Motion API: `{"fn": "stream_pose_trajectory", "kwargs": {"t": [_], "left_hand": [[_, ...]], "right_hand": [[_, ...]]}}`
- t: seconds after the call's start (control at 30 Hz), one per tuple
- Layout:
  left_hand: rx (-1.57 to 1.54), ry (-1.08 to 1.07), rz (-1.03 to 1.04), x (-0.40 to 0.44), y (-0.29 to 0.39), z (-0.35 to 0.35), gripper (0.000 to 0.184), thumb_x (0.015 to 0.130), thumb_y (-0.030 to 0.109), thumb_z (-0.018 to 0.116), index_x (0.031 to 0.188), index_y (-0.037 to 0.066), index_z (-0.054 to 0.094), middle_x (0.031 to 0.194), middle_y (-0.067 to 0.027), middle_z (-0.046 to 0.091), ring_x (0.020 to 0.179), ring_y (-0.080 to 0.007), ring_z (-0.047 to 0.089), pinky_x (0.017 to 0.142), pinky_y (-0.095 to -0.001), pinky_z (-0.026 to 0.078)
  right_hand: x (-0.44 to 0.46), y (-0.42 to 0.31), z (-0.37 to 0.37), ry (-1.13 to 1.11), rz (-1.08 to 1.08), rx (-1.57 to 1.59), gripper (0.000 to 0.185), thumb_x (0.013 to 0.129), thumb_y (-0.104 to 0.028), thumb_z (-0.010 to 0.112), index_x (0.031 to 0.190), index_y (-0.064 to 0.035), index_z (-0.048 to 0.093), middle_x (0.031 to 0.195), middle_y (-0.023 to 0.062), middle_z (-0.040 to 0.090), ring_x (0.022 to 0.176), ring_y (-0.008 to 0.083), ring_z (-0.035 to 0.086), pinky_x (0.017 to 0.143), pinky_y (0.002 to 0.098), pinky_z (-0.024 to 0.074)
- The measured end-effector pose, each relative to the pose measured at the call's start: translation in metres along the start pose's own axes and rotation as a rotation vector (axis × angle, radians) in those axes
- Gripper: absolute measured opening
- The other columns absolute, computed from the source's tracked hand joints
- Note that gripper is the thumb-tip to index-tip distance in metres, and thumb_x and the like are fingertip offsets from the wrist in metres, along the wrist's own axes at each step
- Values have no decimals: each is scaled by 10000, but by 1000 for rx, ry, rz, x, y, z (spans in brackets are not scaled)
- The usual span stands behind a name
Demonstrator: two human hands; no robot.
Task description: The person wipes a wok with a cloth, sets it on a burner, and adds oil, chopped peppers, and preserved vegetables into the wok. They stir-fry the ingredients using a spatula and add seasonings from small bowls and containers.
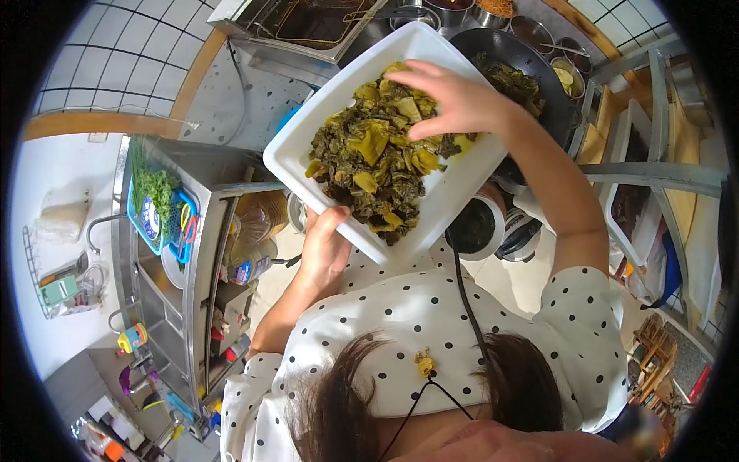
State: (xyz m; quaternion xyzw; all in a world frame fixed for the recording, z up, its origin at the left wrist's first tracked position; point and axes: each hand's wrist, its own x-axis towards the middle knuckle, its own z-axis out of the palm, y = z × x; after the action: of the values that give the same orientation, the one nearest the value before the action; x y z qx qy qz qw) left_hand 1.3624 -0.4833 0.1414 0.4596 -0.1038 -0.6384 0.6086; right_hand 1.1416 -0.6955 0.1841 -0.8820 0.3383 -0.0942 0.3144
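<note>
A white rectangular tray (308,142) is held up in front of my chest, tilted, with chopped dark and yellow-green pickled greens (377,154) in it. My left hand (327,242) grips its lower left edge, thumb over the rim and the other fingers hidden underneath. Over the tray's upper right part, my right hand (454,100) has its fingers spread above the greens and holds nothing that I can see. Behind the tray at the upper right is a black wok (566,115) with more greens (516,85) in it.
A fryer (308,23) stands at the top. Several bowls with ingredients line the back, near the wok. On the left, a metal sink counter (200,165) carries a blue basket (158,239) with green herbs (154,189). A metal rack (654,173) is at the right, with a dark pot (471,227) below the tray.
</note>
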Motion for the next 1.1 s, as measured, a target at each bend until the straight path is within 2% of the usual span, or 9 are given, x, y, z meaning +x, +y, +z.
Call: {"fn": "stream_pose_trajectory", "kwargs": {"t": [0.23, 0.33, 0.37, 0.6, 0.8, 0.9, 0.97, 1.03, 1.1], "left_hand": [[-7, 16, -47, -6, 2, 6, 277, 705, 120, 609, 954, 58, 504, 855, -71, 560, 830, -188, 521, 777, -362, 423], [39, -26, -102, -4, 1, -10, 266, 699, 148, 624, 918, 40, 520, 808, -68, 555, 796, -195, 528, 736, -355, 438], [24, -39, -155, -4, 3, -10, 530, 673, 55, 580, 1143, 63, 333, 842, -56, 481, 799, -164, 494, 753, -342, 430], [97, -30, -45, -3, 6, 4, 242, 706, 138, 588, 922, 58, 516, 822, -43, 532, 795, -177, 511, 736, -344, 424], [101, 12, -36, 11, 6, 0, 252, 702, 173, 613, 908, 54, 530, 804, -50, 536, 794, -191, 511, 751, -364, 424], [112, 15, -34, 11, 9, 2, 282, 692, 191, 623, 920, 47, 539, 810, -60, 546, 801, -201, 518, 762, -371, 431], [130, 12, -1, 13, 10, 0, 317, 681, 205, 636, 936, 40, 543, 818, -73, 554, 804, -213, 525, 762, -387, 439], [128, 22, 6, 16, 13, 0, 320, 676, 206, 641, 934, 43, 544, 818, -75, 553, 799, -215, 525, 759, -391, 439], [114, 28, 4, 15, 15, 2, 339, 677, 173, 649, 967, 53, 521, 812, -62, 547, 794, -201, 532, 747, -391, 457]], "right_hand": [[11, -34, 23, -311, -24, -208, 995, 496, -273, 839, 1361, -259, 347, 1444, 185, 161, 1266, 420, 244, 1029, 533, 288], [4, -19, 46, -145, -112, -179, 772, 563, -161, 778, 1262, -181, 452, 1327, 162, 330, 1117, 395, 416, 915, 457, 417], [0, -16, 49, -69, -133, -185, 689, 588, -128, 754, 1222, -165, 486, 1299, 145, 365, 1085, 382, 449, 886, 437, 439], [-20, -27, 4, 93, -59, 168, 461, 629, -50, 654, 1080, -25, 561, 1141, 115, 487, 824, 231, 570, 695, 310, 467], [-39, -8, -58, 488, -200, -54, 469, 632, -99, 631, 1083, 1, 548, 1044, 107, 532, 1014, 209, 511, 877, 307, 441], [-64, 4, -98, 473, 3, 122, 557, 675, -205, 688, 1176, -32, 518, 1129, 135, 538, 1054, 238, 522, 903, 342, 430], [-81, 1, -119, 570, 51, 511, 417, 737, -26, 626, 1139, -16, 515, 1040, 95, 595, 851, 210, 592, 732, 332, 470], [-105, -11, -143, 553, 429, 602, 673, 736, -74, 685, 1326, -15, 365, 1208, 105, 504, 978, 173, 550, 825, 313, 458], [-112, 55, -139, 707, 308, 468, 718, 726, -84, 693, 1339, 18, 334, 1249, 145, 469, 994, 188, 552, 777, 298, 482]]}}
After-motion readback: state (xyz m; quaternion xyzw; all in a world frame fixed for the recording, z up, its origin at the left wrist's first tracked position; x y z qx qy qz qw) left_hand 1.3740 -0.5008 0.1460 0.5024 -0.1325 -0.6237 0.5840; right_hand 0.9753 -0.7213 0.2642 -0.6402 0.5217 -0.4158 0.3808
